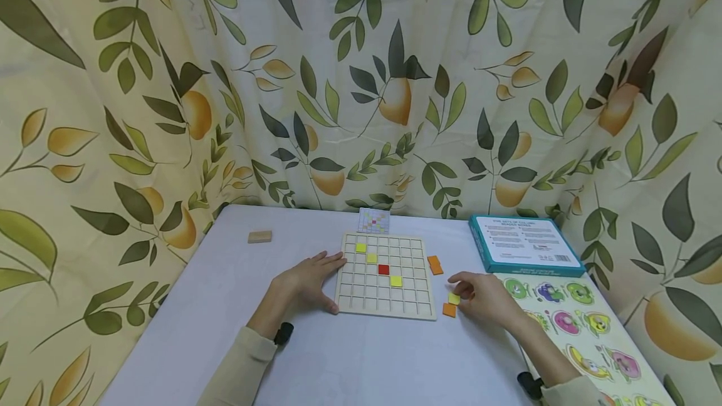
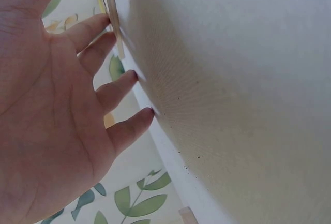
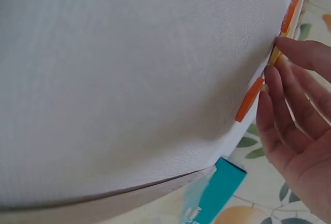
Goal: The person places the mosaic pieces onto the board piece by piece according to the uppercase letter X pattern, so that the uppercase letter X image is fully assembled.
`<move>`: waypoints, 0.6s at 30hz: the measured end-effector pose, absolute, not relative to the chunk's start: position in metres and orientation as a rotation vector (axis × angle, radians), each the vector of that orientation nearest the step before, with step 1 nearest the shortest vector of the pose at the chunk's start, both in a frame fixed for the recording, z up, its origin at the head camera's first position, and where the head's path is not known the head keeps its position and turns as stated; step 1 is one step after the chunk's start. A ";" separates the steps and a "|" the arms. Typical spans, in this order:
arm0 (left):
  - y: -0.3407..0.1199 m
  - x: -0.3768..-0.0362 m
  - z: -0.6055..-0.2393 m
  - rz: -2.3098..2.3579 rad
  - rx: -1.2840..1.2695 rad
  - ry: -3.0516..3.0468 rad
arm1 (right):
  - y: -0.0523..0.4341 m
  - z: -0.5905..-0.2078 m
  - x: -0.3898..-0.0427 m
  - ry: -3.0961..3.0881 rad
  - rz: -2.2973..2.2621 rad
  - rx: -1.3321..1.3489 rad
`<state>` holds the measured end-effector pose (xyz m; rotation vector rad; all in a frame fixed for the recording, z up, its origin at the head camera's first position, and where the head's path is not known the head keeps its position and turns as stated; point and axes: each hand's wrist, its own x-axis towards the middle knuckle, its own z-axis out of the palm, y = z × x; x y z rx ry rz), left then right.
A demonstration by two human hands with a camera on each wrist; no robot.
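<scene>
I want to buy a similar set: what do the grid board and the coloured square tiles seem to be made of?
The grid board looks like pale, unpainted wood: light tan with thin raised ribs between the cells. The yellow tile at the right hand and the orange tile look like thin flat pieces with a matte painted finish; whether wood or plastic, I cannot tell.

- A curtain (image 1: 361, 80) hangs behind and to both sides of the desk, closing the view like three walls.
- Its cloth is cream, printed with dark and light green leaves and orange-yellow fruit on thin stems.
- The cloth falls in soft vertical folds and meets the desk's far edge.
- The desk (image 1: 316, 356) has a plain white, faintly lilac top.
- The light is soft and even, with faint shadows.
- No floor or window shows.
</scene>
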<state>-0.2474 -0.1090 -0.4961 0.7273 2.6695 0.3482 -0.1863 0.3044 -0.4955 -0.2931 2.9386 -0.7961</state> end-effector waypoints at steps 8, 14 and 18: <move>-0.109 -0.247 -0.497 0.342 0.733 2.674 | 0.305 -0.493 -0.186 2.947 -0.837 -0.260; -0.110 -0.247 -0.497 0.353 0.745 2.673 | 0.303 -0.490 -0.188 2.957 -0.888 -0.284; -0.109 -0.247 -0.497 0.359 0.744 2.675 | 0.299 -0.487 -0.190 2.959 -0.913 -0.308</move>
